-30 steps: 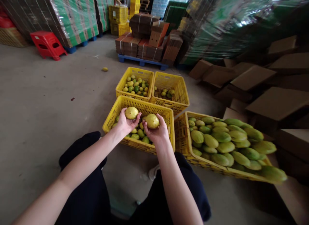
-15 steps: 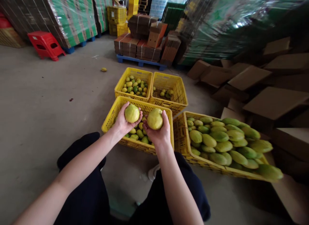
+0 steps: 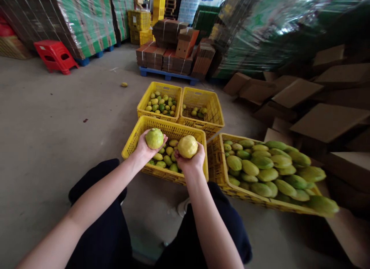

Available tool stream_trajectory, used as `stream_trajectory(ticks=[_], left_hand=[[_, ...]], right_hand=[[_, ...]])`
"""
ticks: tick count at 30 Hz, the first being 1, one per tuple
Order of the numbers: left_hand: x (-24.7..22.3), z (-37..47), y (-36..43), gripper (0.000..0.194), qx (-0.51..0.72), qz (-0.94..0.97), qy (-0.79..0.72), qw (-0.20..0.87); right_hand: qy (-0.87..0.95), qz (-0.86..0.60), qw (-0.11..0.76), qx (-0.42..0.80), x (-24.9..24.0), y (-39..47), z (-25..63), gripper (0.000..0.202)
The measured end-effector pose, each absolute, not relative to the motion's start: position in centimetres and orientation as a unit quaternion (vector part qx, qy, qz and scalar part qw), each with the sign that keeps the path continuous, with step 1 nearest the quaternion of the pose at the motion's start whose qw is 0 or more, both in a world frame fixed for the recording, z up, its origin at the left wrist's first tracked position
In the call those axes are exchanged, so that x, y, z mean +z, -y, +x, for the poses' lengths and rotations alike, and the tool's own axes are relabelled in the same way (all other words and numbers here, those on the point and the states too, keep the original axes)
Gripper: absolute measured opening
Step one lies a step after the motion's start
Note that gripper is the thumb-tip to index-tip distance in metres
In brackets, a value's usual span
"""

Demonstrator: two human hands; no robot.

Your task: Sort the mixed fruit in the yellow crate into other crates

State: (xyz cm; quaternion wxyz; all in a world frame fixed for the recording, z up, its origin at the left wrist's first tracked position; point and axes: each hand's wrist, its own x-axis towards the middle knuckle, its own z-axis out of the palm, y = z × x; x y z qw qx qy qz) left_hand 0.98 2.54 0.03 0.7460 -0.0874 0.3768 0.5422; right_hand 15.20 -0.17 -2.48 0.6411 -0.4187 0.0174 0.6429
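Observation:
My left hand (image 3: pixel 144 146) is closed around the lower side of a yellow-green lemon (image 3: pixel 154 138), its tip turned up. In my right hand (image 3: pixel 194 161) rests a yellower lemon (image 3: pixel 187 146), cupped from below by fingers that are partly hidden. Both hands are held apart over a yellow plastic crate (image 3: pixel 131 140), in which several smaller-looking lemons (image 3: pixel 167 160) lie. The hands and held fruit cover part of that crate's contents.
Behind stand two yellow crates with lemons, a fuller left one (image 3: pixel 144 103) and a right one (image 3: pixel 215 107) with few. A heaped crate (image 3: pixel 219 161) stands to the right. Flattened cartons (image 3: pixel 329 120) lie beyond it. A red stool (image 3: pixel 56 55) stands back left.
Both lemons have turned in my hands and show other sides. My left hand has shifted slightly left, and my right hand slightly lower, so the hands are farther apart.

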Motion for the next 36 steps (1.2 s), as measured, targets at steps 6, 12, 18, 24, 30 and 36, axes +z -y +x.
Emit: stream_trajectory(ticks=[6, 12, 18, 24, 30, 36], left_hand=[[0.3, 0.7, -2.3, 0.029, 0.53, -0.075, -0.368, 0.76], [-0.2, 1.0, -2.9, 0.027, 0.567, -0.078, -0.373, 0.73], [-0.4, 0.6, -2.8, 0.028, 0.528, -0.071, -0.359, 0.766], [0.6, 0.5, -2.3, 0.025, 0.502, -0.063, -0.339, 0.793], [0.1, 0.8, -2.8, 0.042, 0.538, -0.092, -0.371, 0.751], [-0.2, 0.6, -2.9, 0.031, 0.548, -0.082, -0.36, 0.75]], right_hand=[[-0.087, -0.457, 0.634, 0.618, -0.6, 0.4, 14.9, 0.018], [-0.06, -0.467, 0.573, 0.671, -0.6, 1.0, 14.7, 0.038], [-0.04, -0.475, 0.6, 0.642, -0.5, 1.3, 14.8, 0.024], [-0.064, -0.469, 0.605, 0.64, -0.2, 1.2, 14.7, 0.016], [-0.046, -0.472, 0.558, 0.681, -1.1, 1.0, 14.9, 0.025], [-0.036, -0.476, 0.562, 0.676, -1.0, 1.0, 14.9, 0.026]])
